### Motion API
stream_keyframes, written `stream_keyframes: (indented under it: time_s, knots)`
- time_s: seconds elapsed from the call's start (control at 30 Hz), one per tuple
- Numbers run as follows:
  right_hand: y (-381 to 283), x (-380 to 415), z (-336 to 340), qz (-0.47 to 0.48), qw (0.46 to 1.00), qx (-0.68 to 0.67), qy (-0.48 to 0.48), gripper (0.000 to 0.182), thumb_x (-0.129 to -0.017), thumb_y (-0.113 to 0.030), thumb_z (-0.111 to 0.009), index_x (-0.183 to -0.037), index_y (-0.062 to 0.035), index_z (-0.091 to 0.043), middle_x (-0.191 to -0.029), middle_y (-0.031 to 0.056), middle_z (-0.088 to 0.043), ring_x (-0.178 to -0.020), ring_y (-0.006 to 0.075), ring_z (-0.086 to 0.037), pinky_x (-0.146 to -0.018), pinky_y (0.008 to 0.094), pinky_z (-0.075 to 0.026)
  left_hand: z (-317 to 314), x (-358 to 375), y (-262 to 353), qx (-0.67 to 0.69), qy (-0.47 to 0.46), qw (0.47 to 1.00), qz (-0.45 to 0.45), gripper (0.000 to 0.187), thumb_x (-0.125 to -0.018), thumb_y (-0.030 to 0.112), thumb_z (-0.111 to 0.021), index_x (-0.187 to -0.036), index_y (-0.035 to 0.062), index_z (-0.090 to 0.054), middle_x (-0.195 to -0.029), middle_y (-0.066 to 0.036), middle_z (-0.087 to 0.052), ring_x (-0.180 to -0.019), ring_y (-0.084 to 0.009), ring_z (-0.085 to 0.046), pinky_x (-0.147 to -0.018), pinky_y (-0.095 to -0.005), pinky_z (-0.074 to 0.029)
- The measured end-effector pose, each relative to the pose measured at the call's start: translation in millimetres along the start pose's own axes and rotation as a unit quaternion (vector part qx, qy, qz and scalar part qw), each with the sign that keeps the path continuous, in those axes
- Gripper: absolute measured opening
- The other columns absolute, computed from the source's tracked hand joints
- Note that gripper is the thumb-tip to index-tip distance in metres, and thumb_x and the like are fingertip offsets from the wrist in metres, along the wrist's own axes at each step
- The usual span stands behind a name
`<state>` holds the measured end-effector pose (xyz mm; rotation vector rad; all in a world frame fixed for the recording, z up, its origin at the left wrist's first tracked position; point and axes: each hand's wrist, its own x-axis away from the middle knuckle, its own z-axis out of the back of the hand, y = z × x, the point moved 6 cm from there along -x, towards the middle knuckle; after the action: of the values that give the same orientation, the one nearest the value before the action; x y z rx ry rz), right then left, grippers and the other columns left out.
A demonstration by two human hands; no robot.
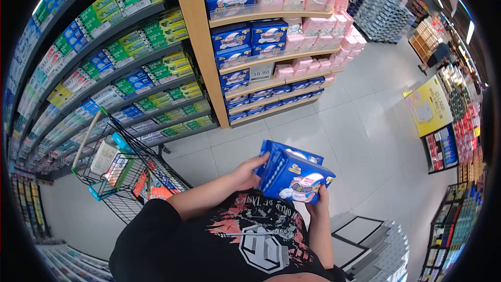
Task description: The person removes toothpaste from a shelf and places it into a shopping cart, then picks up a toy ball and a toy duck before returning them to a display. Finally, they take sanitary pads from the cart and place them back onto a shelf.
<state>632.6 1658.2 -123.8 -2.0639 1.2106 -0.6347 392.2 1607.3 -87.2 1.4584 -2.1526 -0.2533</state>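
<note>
Two blue packs with a cartoon print are held in front of my chest, one overlapping the other. The front blue pack (pixel 296 180) faces up, and the back blue pack (pixel 303 153) shows along its top edge. My left hand (pixel 249 172) is closed around their left end, with the fingers partly behind the packaging. Gripping the lower right corner of the front pack is my right hand (pixel 319 202), its thumb on the face and the other fingers hidden. The packs look like those on the shelf. What is inside them cannot be read.
A shopping cart (pixel 122 169) holding several items stands at my left. Behind it are shelves of toothpaste boxes (pixel 141 0). Ahead, an end shelf (pixel 276 15) carries blue and pink packs and a 10.90 price sign (pixel 261 72). Tiled floor (pixel 355 125) and a yellow display (pixel 425 105) lie to the right.
</note>
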Motion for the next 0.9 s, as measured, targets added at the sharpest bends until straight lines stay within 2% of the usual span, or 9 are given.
stream_keyframes:
  time_s: [0.07, 0.13, 0.27, 0.4, 0.43, 0.53, 0.63, 0.83, 0.9]
  knots:
    - [-21, -38, 1, -0.025, 0.999, 0.003, -0.039, 0.072, -0.093, -0.058, -0.062, -0.140, -0.0047, -0.050, -0.132, 0.0173, -0.063, -0.120, 0.0339, -0.063, -0.105, 0.0506, -0.049, 4, -26, 17, 0.023, -0.033, 0.998, -0.041, 0.059, -0.103, 0.050, -0.048, -0.145, 0.0090, -0.046, -0.141, -0.011, -0.058, -0.127, -0.0279, -0.058, -0.111, -0.0517, -0.042]
    - [-51, -79, -7, -0.060, 0.975, -0.117, -0.179, 0.073, -0.093, -0.061, -0.059, -0.142, -0.0070, -0.049, -0.136, 0.0155, -0.061, -0.123, 0.0333, -0.061, -0.106, 0.0512, -0.047, -15, -44, 46, 0.089, -0.090, 0.988, -0.089, 0.065, -0.103, 0.054, -0.046, -0.149, 0.0092, -0.040, -0.148, -0.013, -0.051, -0.133, -0.0314, -0.052, -0.114, -0.0519, -0.038]
    - [-99, -161, -2, -0.053, 0.992, -0.108, -0.042, 0.067, -0.095, -0.063, -0.054, -0.136, -0.0101, -0.055, -0.131, 0.0122, -0.062, -0.119, 0.0301, -0.060, -0.101, 0.0472, -0.048, -15, -57, 85, 0.158, -0.090, 0.962, -0.206, 0.078, -0.100, 0.064, -0.040, -0.157, 0.0111, -0.030, -0.158, -0.017, -0.037, -0.143, -0.0353, -0.040, -0.116, -0.0527, -0.034]
    - [-157, -276, -55, 0.016, 0.972, 0.017, -0.235, 0.071, -0.099, -0.061, -0.048, -0.148, -0.0099, -0.043, -0.148, 0.0092, -0.051, -0.137, 0.0275, -0.048, -0.116, 0.0475, -0.034, 9, -46, 101, 0.215, -0.040, 0.929, -0.299, 0.085, -0.096, 0.069, -0.040, -0.158, 0.0120, -0.028, -0.159, -0.016, -0.036, -0.143, -0.0352, -0.040, -0.116, -0.0520, -0.034]
    - [-173, -304, -73, 0.046, 0.982, 0.076, -0.167, 0.069, -0.100, -0.059, -0.047, -0.148, -0.0085, -0.043, -0.147, 0.0084, -0.052, -0.137, 0.0259, -0.049, -0.117, 0.0464, -0.034, 14, -40, 105, 0.214, -0.024, 0.924, -0.317, 0.088, -0.095, 0.073, -0.040, -0.158, 0.0121, -0.028, -0.159, -0.016, -0.036, -0.143, -0.0350, -0.040, -0.116, -0.0511, -0.035]
    - [-211, -376, -170, 0.114, 0.965, 0.142, -0.187, 0.058, -0.103, -0.042, -0.054, -0.146, -0.0037, -0.043, -0.141, 0.0104, -0.054, -0.130, 0.0215, -0.052, -0.111, 0.0421, -0.040, 29, -24, 105, 0.196, 0.017, 0.910, -0.365, 0.101, -0.088, 0.084, -0.037, -0.158, 0.0125, -0.025, -0.159, -0.016, -0.035, -0.145, -0.0342, -0.037, -0.116, -0.0513, -0.033]
    - [-238, -414, -277, 0.238, 0.903, 0.300, -0.194, 0.044, -0.100, -0.021, -0.063, -0.135, 0.0012, -0.048, -0.124, 0.0099, -0.060, -0.114, 0.0154, -0.059, -0.098, 0.0308, -0.048, 37, -11, 112, 0.121, 0.064, 0.908, -0.395, 0.088, -0.092, 0.065, -0.053, -0.156, 0.0087, -0.029, -0.158, -0.016, -0.037, -0.145, -0.0344, -0.037, -0.118, -0.0519, -0.030]
    - [-227, -510, -425, 0.365, 0.766, 0.445, -0.288, 0.059, -0.090, -0.030, -0.078, -0.129, 0.0040, -0.048, -0.114, 0.0148, -0.065, -0.103, 0.0169, -0.064, -0.089, 0.0299, -0.053, 55, -5, 154, 0.135, 0.115, 0.882, -0.437, 0.078, -0.089, 0.048, -0.058, -0.151, 0.0050, -0.038, -0.153, -0.018, -0.045, -0.141, -0.0371, -0.043, -0.116, -0.0533, -0.033]
    - [-216, -536, -462, 0.351, 0.763, 0.454, -0.299, 0.066, -0.088, -0.033, -0.080, -0.129, 0.0066, -0.046, -0.112, 0.0158, -0.066, -0.100, 0.0173, -0.065, -0.084, 0.0294, -0.055, 63, -3, 173, 0.127, 0.116, 0.878, -0.447, 0.078, -0.089, 0.046, -0.059, -0.151, 0.0036, -0.038, -0.151, -0.018, -0.047, -0.139, -0.0360, -0.045, -0.116, -0.0533, -0.033]
